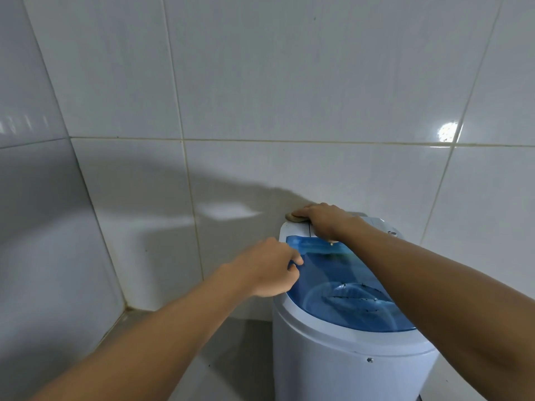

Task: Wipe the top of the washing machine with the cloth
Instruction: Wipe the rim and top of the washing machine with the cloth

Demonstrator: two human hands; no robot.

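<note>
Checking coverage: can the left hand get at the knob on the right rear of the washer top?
Probably not easily: the left hand sits at the lid's left edge, and the right hand and forearm lie between it and the knob.

Home laundry corner, glossy white wall tiles (260,82), small top-loading washing machine (347,366)

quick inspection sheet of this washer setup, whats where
surface: white back panel of the washing machine, where the wiping is
job's things: beige cloth flat on the back left corner; blue translucent lid shut
clutter: nothing seen
grippers: right hand presses the cloth; left hand curled at the lid's left edge
cables: nothing seen
surroundings: white tiled wall behind, grey floor below
</note>
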